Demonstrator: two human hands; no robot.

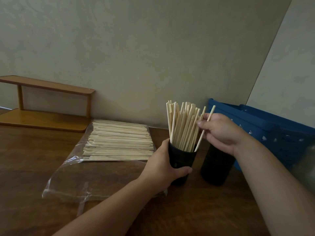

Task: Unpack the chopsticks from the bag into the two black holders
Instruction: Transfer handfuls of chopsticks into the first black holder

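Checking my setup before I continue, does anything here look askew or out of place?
Nothing is spilled or damaged. The left hand tilts the filled holder off upright, while the second holder shows no chopsticks above its rim.

Second black holder (pixel 216 165) rim hidden behind right hand (pixel 221 132); blue basket (pixel 265 132) cut off at right edge.

We can't make out any writing here, honestly. No label, brand, number or sign shows on anything in view.
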